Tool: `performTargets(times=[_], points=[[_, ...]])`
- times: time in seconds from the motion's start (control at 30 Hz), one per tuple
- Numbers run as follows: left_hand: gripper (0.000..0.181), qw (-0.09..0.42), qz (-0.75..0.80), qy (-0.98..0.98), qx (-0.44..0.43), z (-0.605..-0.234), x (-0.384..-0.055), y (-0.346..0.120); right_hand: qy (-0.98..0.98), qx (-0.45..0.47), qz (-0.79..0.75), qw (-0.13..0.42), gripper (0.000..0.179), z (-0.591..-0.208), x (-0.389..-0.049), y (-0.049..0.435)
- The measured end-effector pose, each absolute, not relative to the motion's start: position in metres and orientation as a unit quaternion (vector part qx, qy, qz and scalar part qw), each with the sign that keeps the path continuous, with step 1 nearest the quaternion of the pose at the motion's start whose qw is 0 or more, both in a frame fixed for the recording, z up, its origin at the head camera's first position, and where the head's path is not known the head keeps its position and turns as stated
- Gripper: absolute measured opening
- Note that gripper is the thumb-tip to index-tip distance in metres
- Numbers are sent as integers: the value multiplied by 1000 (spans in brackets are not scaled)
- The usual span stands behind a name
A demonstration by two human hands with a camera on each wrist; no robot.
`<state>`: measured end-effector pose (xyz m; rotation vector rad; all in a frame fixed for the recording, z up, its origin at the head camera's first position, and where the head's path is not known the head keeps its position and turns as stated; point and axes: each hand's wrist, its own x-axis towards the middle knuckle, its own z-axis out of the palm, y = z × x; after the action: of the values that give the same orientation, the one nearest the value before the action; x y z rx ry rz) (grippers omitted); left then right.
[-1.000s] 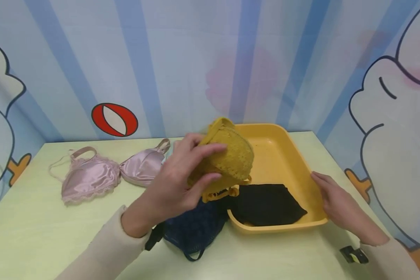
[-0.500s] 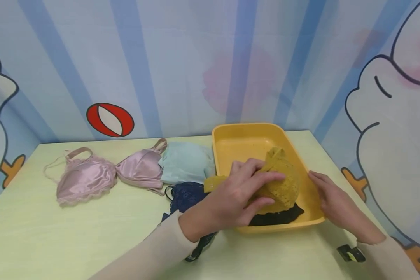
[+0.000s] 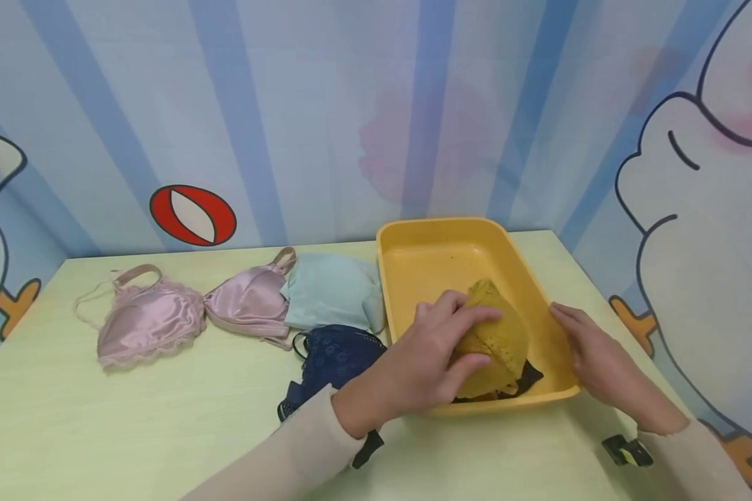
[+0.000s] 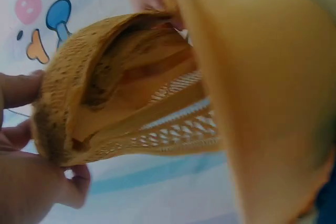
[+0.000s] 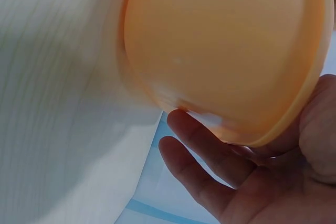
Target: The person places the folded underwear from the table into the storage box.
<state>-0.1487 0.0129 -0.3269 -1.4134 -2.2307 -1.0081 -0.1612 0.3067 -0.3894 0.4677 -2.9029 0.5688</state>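
My left hand (image 3: pixel 413 355) grips a folded mustard-yellow lace bra (image 3: pixel 498 341) over the front part of a yellow plastic tray (image 3: pixel 439 268). In the left wrist view the fingers pinch one end of the bra (image 4: pixel 68 87), and its cup and openwork band hang open toward the tray wall. Beneath it, a black folded garment (image 3: pixel 529 379) lies in the tray, mostly covered. My right hand (image 3: pixel 608 369) holds the tray's right rim; the right wrist view shows fingers (image 5: pixel 194 140) against the outer side of the wall.
Left of the tray lie a mint-green folded garment (image 3: pixel 332 289) and a navy lace bra (image 3: pixel 338 358), partly behind the left forearm. A pink satin bra (image 3: pixel 157 323) is spread farther left. A printed curtain (image 3: pixel 326 125) stands behind the table (image 3: pixel 131 424).
The left hand has carried the mustard bra rightward from over the navy bra and lowered it into the tray above the black garment. The right hand keeps its place on the rim.
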Motion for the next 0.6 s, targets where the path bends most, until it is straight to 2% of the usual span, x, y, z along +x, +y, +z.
performTargets(times=[0.17, 0.27, 0.4, 0.6], points=[[45, 57, -344, -841, -413, -342, -154, 5, -967, 159, 186, 76, 45, -388, -161, 307], [47, 18, -322, -872, -368, -350, -158, 2, -967, 156, 186, 78, 44, -388, -161, 307], [50, 12, -271, -903, -334, -360, -164, 1, -967, 155, 185, 81, 42, -389, -161, 307], [54, 9, -156, -928, -337, -372, -171, 6, -968, 151, 194, 59, 44, -388, -160, 307]])
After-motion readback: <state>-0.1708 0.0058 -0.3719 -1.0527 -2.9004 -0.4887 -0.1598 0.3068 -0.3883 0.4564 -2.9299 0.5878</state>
